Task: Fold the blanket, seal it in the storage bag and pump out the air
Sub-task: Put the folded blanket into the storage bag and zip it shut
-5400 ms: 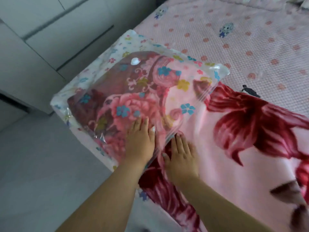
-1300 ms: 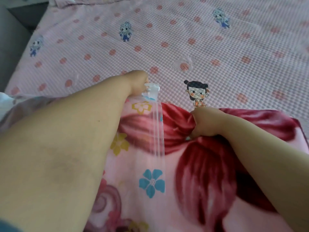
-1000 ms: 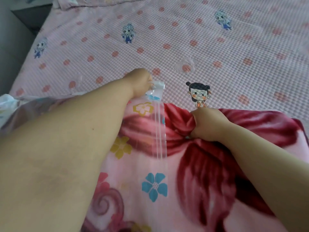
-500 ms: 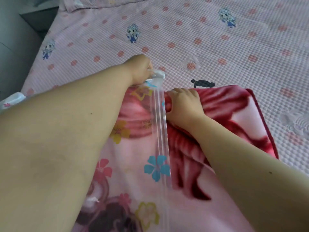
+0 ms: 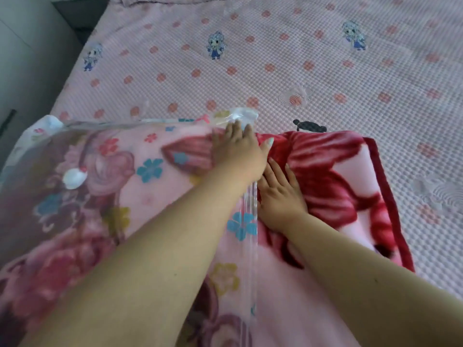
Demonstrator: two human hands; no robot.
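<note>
Both flat now: left hand [image 5: 239, 151] on the storage bag [image 5: 105, 186], right hand [image 5: 280, 196] pressing the blanket [image 5: 333, 176] bulging out at three o'clock — could jam the zip.

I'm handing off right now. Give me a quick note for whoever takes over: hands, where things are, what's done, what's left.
Left hand: open, flat on the storage bag by its mouth's far corner.
Right hand: open, pressing the blanket just outside the zip strip.
Done: blanket folded, mostly inside the bag on the bed.
Left: push the red end in, close the zip, pump air out through the white valve.
</note>
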